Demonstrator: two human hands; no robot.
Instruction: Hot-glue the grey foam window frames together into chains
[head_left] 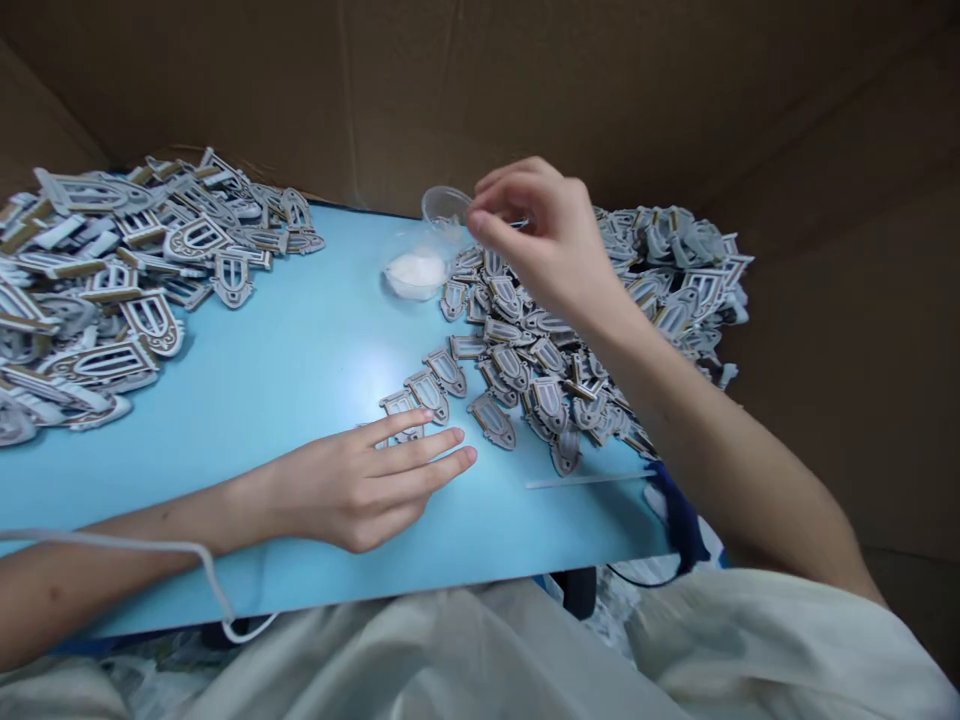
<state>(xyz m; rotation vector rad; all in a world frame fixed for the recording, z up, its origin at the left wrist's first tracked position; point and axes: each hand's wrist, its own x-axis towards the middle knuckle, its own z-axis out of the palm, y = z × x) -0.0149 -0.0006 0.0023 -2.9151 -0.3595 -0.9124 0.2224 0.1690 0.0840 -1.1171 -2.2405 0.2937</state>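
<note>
We look down on a blue table with brown cardboard walls rising behind its far edge and along its right side. A pale smock fills the bottom of our view, below the near edge. Two heaps of grey-and-tan arched die-cut pieces lie on the table. The larger left heap spreads from the left edge toward the far edge, while the right heap runs from the far right corner down toward the middle, with loose pieces trailing from it. Between the heaps, near the far edge, sits a clear plastic cup holding white powder, with a second clear cup just behind it. Our right hand hovers over the right heap, just beside the cups, its grip curled and nearly closed; we cannot tell whether it has hold of anything. Our left hand lies flat on the table, its grip open and empty, with the fingertips over the nearest loose piece. A white cord hangs across our left forearm. A thin white strip lies near the right heap.
</note>
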